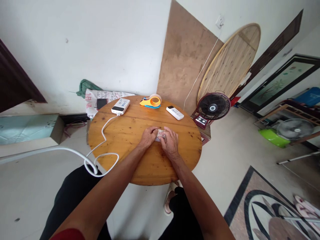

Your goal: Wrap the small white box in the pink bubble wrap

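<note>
Both hands meet near the middle of the round wooden table (110,130). My left hand (149,136) has its fingers closed on the left edge of a small whitish flat piece (158,135), perhaps paper or a plastic packet; its kind is too small to make out. From the other side my right hand (170,140) grips the same piece, thumb towards the left hand. Fingers cover much of it. Beyond the hands lies an orange and blue tape dispenser (151,101) with a roll on it.
A white power bank (121,106) with a white cable (103,131) lies at the table's back left. A second white device (175,112) sits back right. Past the table's right edge stands a dark red fan (213,106). A round wooden board (232,56) leans on the wall.
</note>
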`<state>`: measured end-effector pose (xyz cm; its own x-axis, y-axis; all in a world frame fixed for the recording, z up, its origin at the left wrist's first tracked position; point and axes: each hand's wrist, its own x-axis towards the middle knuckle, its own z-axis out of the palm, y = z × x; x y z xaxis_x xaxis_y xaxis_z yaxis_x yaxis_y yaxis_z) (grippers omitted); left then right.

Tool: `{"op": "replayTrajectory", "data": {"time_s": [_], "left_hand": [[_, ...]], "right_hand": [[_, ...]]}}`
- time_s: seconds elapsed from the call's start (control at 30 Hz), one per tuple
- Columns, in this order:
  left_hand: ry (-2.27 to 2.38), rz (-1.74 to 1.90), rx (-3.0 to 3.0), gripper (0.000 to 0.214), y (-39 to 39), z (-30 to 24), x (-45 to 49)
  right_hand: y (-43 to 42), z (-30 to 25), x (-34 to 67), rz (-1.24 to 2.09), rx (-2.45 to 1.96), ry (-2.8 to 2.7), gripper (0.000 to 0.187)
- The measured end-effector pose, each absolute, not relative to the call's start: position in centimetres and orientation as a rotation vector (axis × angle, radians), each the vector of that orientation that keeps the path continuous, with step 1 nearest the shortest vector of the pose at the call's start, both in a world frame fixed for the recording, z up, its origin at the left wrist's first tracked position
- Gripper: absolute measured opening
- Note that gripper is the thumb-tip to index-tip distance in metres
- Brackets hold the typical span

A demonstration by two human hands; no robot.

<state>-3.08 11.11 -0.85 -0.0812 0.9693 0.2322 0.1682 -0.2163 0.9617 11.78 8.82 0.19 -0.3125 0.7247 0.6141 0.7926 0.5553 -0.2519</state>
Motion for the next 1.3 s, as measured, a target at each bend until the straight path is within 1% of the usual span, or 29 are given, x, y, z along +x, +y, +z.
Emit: {"op": "replayTrajectory", "data": {"time_s": [0.1,0.17,0.37,0.6,1.0,1.1,1.23,1.3], "left_hand": [[1.284,1.381,1.459,0.029,11.1,-0.9,-3.1],[1.283,1.381,1.454,0.029,11.1,-0.9,-3.1],[1.318,1.345,1.485,0.03,11.0,-0.7,-3.1],[1.347,1.337,1.54,0.032,11.0,-0.8,-3.1],[1.353,1.361,1.511,0.033,10.9,-0.8,-3.0],[1.351,1.395,1.457,0.032,11.1,-1.0,-3.0],[1.341,1.391,1.427,0.032,11.2,-1.1,-2.9],[1.347,1.385,1.429,0.033,11.2,-1.1,-2.9]], "right_hand": [[8.7,0.3,11.7,-0.096,-1.223,-2.058,0.036],[8.6,0.3,11.7,-0.098,-1.219,-2.069,0.04],[8.9,0.0,11.9,-0.174,-1.199,-2.111,0.021],[9.2,0.1,12.0,-0.189,-1.182,-2.104,0.016],[9.6,-0.3,12.1,-0.039,-1.167,-2.025,0.015],[9.5,-0.2,12.0,-0.042,-1.192,-2.013,0.02],[9.5,-0.2,11.9,-0.043,-1.198,-1.992,0.032],[9.4,-0.1,12.0,-0.057,-1.208,-2.008,0.033]]}}
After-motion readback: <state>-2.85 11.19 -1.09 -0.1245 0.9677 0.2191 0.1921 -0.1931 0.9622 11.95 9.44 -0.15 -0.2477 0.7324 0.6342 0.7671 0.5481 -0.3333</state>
